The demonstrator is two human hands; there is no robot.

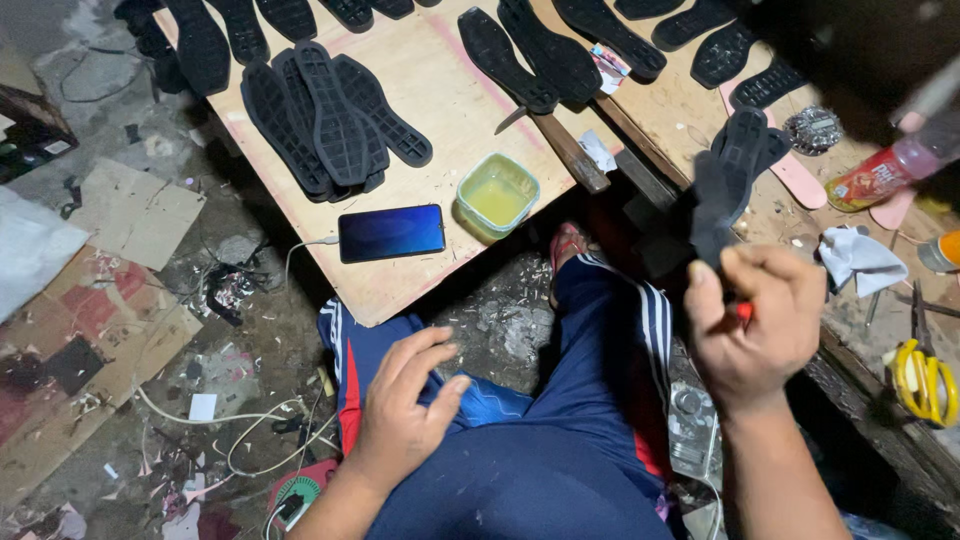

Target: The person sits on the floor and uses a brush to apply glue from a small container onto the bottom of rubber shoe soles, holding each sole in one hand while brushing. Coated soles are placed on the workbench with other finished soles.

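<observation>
The left hand [405, 405] lies flat on the person's knee. Its fingers are spread and it holds nothing, so it looks like it is just resting there, out of the way.

Up past that hand lies a phone [391, 233] on a wood board [420, 90], with a white cord going into its left end. It sits flat near the edge, maybe so the person can see it. Just right of the phone stands a small green tub [497, 194] with yellow stuff in it, close enough to reach. Farther up, black soles [335, 115] lie in a fan, stacked one on another.

The right hand [750, 325] is closed tight around a black sole [725, 185]. It grips the bottom end, and something small and red [744, 311] peeks out by the thumb. I cannot tell what that red thing is. The sole is held up in the air, above the lap, where the person can look at it well. Its long way runs up and away from the hand, and the top leans a little right.

Right of that hand lie yellow scissors [925, 380] and a white rag [860, 258].
</observation>
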